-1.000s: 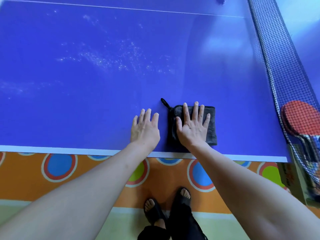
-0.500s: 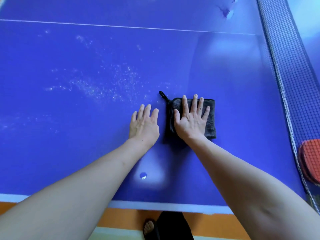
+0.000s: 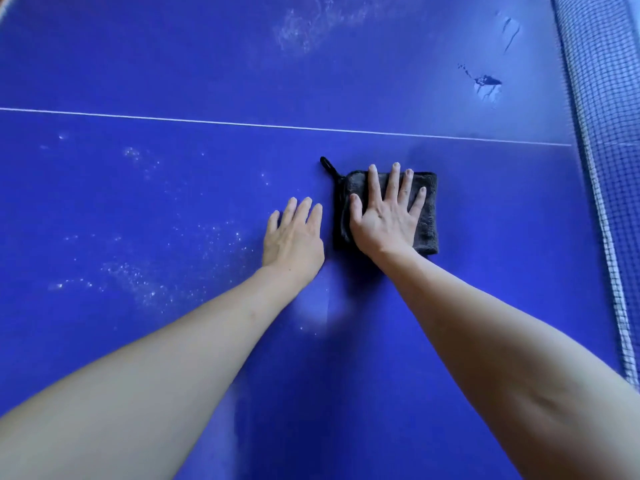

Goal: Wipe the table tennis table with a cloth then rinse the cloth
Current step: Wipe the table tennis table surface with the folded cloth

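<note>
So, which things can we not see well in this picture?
- Head view: much of the cloth lies hidden under the right hand.
- Net: cut off by the right edge.
- Table: its near edge is out of frame.
- Dark mark: too small to identify.
- Left hand: thumb not visible.

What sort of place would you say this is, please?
Probably a games or recreation room, seen from over a table tennis table: a blue playing surface with a white centre line and a mesh net along its right side. The right hand presses a dark cloth flat on it.
</note>
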The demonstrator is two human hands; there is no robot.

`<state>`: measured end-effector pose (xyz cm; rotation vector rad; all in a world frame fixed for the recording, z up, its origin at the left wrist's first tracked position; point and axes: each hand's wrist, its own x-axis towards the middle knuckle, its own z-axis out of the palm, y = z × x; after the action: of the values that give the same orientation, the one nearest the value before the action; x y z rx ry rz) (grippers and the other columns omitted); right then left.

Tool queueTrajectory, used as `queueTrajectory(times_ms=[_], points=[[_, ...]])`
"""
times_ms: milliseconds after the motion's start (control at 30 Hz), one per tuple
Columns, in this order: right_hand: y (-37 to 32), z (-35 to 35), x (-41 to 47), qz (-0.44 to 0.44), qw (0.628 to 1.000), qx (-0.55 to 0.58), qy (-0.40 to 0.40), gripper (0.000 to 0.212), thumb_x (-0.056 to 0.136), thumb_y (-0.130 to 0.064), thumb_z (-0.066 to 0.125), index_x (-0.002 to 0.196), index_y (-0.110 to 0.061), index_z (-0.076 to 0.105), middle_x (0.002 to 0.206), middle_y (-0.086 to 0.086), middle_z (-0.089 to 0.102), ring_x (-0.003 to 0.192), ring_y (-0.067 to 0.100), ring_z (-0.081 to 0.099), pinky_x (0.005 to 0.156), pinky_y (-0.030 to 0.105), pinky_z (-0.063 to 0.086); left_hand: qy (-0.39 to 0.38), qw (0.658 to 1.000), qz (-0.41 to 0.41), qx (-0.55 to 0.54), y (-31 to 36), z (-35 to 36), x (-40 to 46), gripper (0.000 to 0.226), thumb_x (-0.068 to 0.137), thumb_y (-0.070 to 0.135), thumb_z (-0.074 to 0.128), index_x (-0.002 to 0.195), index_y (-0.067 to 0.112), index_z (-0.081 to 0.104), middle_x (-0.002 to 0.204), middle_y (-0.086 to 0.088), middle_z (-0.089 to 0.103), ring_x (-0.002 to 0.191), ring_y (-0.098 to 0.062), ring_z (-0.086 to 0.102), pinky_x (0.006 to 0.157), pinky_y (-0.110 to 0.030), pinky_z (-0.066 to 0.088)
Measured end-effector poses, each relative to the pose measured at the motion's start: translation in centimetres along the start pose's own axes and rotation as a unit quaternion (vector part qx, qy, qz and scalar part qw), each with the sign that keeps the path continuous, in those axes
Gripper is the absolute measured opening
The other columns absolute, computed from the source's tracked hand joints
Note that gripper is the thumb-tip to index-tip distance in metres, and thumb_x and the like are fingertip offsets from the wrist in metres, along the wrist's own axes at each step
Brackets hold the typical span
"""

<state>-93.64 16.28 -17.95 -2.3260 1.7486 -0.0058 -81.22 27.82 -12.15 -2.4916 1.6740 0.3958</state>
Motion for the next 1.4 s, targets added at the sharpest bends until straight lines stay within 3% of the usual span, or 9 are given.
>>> queueTrajectory(times_ms=[167,300,600,767,867,967,1400], points=[[-1.1,-0.8,7.4,-0.007,1.0,0.0,0.003,0.074,0.1,-0.064,0.019,0.168,-0.034,0.015,0.176,0.009,0.001,0.162,0.031,-0.008,0.127,0.061,-0.009,-0.005,0.999,0.0,0.053,-0.4,-0.1,4.1,0.06,0.098,0.02,0.036,0.157,0.022,0.023,0.167,0.004,0.019,0.151,-0.016,0.021,0.118,-0.041,0.02],[-1.9,-1.3,11.3,-0.013,1.0,0.004,0.003,0.075,0.099,-0.064,0.019,0.167,-0.033,0.017,0.176,0.01,0.004,0.162,0.033,-0.006,0.126,0.061,-0.008,-0.008,0.996,0.009,0.086,-0.7,0.4,4.1,0.063,0.096,0.015,0.031,0.158,0.022,0.019,0.168,0.007,0.014,0.152,-0.014,0.019,0.12,-0.044,0.017],[-1.9,-1.6,10.5,-0.029,0.999,-0.006,-0.014,0.075,0.101,-0.064,0.017,0.168,-0.032,0.01,0.176,0.01,-0.002,0.162,0.031,-0.009,0.126,0.062,-0.009,-0.036,0.997,0.01,0.065,-0.7,-0.6,3.9,0.066,0.094,0.012,0.034,0.157,0.02,0.02,0.168,0.005,0.014,0.153,-0.016,0.016,0.124,-0.053,0.007],[-1.9,-0.7,4.8,-0.033,0.999,-0.006,-0.006,0.075,0.101,-0.063,0.017,0.168,-0.032,0.01,0.176,0.009,-0.001,0.162,0.031,-0.009,0.126,0.062,-0.008,-0.083,0.996,0.026,0.031,-1.2,-1.1,2.7,0.071,0.094,0.013,0.033,0.161,0.018,0.007,0.169,0.005,0.0,0.155,-0.014,0.001,0.124,-0.054,0.003],[-2.2,-0.2,0.5,-0.041,0.999,-0.011,-0.013,0.074,0.102,-0.063,0.017,0.168,-0.033,0.009,0.177,0.009,-0.002,0.162,0.03,-0.01,0.126,0.062,-0.009,-0.036,0.998,0.028,0.036,-1.9,-1.0,0.1,0.066,0.097,0.011,0.03,0.16,0.018,0.011,0.169,0.004,0.008,0.155,-0.014,0.004,0.124,-0.053,0.0],[-2.3,0.2,-4.0,-0.048,0.999,-0.015,-0.017,0.073,0.103,-0.064,0.017,0.168,-0.033,0.007,0.177,0.008,-0.003,0.162,0.029,-0.011,0.126,0.061,-0.008,0.001,0.998,0.034,0.058,-2.7,0.3,-4.4,0.066,0.097,0.01,0.029,0.16,0.019,0.01,0.169,0.003,0.006,0.155,-0.018,0.0,0.123,-0.055,0.0],[-2.5,4.0,-31.8,-0.022,1.0,-0.007,-0.018,0.072,0.104,-0.064,0.018,0.168,-0.035,0.005,0.177,0.006,-0.006,0.162,0.027,-0.014,0.127,0.058,-0.01,0.0,0.998,0.044,0.034,-8.1,8.3,-29.2,0.062,0.101,0.015,0.033,0.16,0.021,0.012,0.169,-0.005,0.0,0.155,-0.027,-0.004,0.125,-0.049,0.006]])
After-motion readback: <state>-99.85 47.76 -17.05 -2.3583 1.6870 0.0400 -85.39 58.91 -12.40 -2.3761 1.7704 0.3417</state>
